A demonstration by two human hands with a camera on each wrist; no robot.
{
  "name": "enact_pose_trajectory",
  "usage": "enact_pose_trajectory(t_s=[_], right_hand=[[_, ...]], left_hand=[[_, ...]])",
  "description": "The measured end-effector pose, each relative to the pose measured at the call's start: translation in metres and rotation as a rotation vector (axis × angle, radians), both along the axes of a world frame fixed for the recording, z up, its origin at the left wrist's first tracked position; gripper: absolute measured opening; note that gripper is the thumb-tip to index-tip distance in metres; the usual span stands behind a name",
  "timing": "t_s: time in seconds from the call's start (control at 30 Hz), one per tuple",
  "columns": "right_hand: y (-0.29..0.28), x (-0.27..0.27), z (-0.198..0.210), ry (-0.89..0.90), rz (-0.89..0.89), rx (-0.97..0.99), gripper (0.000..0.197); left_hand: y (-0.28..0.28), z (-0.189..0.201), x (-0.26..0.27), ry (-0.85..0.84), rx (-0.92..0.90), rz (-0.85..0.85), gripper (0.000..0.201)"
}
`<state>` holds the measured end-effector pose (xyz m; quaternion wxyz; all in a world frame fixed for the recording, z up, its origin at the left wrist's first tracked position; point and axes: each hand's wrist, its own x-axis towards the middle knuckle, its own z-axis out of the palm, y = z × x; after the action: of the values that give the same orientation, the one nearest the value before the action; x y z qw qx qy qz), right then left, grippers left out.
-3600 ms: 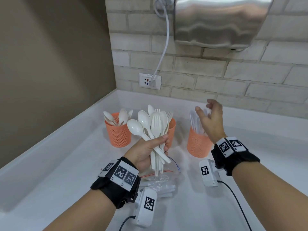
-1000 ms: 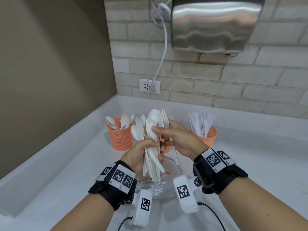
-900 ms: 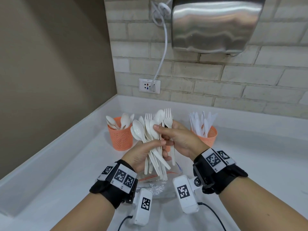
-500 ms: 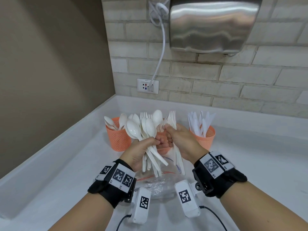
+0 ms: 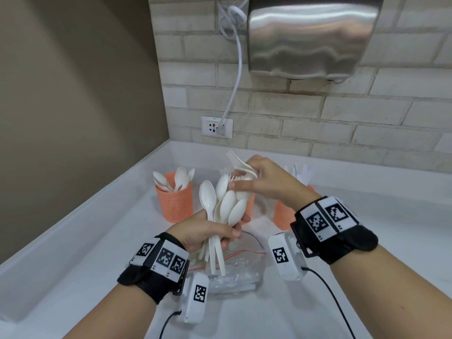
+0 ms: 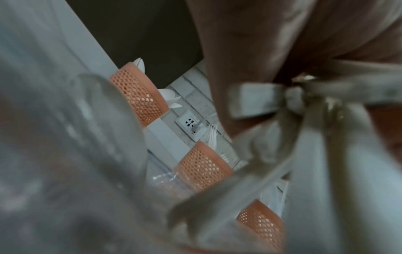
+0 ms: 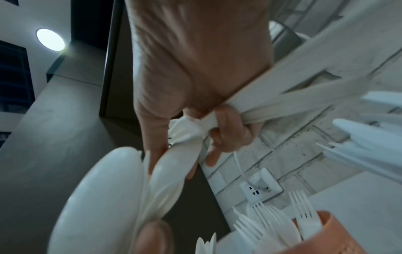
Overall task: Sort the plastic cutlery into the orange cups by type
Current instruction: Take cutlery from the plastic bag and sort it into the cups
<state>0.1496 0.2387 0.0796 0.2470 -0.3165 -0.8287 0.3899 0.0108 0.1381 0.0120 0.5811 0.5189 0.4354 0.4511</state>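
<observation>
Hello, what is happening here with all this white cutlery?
A person is sorting plastic cutlery into three orange cups on a white counter. The left hand grips a bunch of spoons by their handles. The right hand holds a few forks above the middle cup, which already has forks in it. The left cup holds spoons. The right cup holds other white pieces, partly hidden by the right wrist. A clear plastic bag lies below the hands.

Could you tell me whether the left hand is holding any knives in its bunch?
No, the left hand grips a bunch of spoons, all with rounded bowls.
</observation>
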Motion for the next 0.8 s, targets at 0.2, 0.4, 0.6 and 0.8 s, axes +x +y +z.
enact_pose_trajectory(t_s=[0.2,0.4,0.6,0.8], right_hand=[[0.004,-0.002,-0.006,0.008,-0.031,-0.138,0.029],[0.012,-0.007,-0.004,0.389,-0.105,-0.409,0.015],[0.006,-0.022,-0.016,0.438,-0.009,-0.570,0.009],[0.023,-0.022,0.006,0.724,-0.230,-0.421,0.020]], left_hand=[[-0.005,-0.003,-0.005,0.015,-0.019,0.006,0.012],[-0.006,-0.005,-0.017,-0.125,-0.041,0.054,0.043],[-0.004,-0.010,-0.021,-0.169,-0.069,0.080,0.052],[-0.007,-0.011,-0.041,-0.266,-0.012,0.091,0.042]])
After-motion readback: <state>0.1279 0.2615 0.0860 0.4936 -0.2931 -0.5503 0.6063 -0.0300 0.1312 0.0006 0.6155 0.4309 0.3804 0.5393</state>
